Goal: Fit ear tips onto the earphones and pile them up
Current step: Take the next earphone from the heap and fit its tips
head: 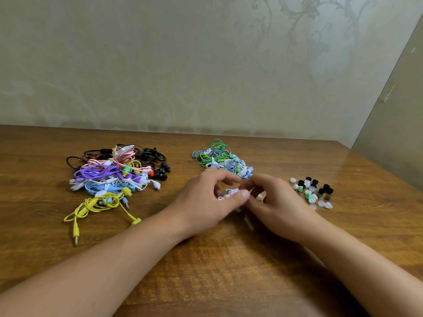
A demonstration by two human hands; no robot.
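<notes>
My left hand and my right hand meet at the table's middle, fingers curled round a white earphone held between them. A small pale ear tip shows by my right fingers. A pile of mixed-colour earphones lies to the left, with a yellow set trailing toward me. A smaller pile of green, blue and white earphones sits just beyond my hands. Loose ear tips in black, white and green are scattered to the right.
The wooden table runs to a wall at the back and a second wall at the right. A yellow jack plug lies near the left front.
</notes>
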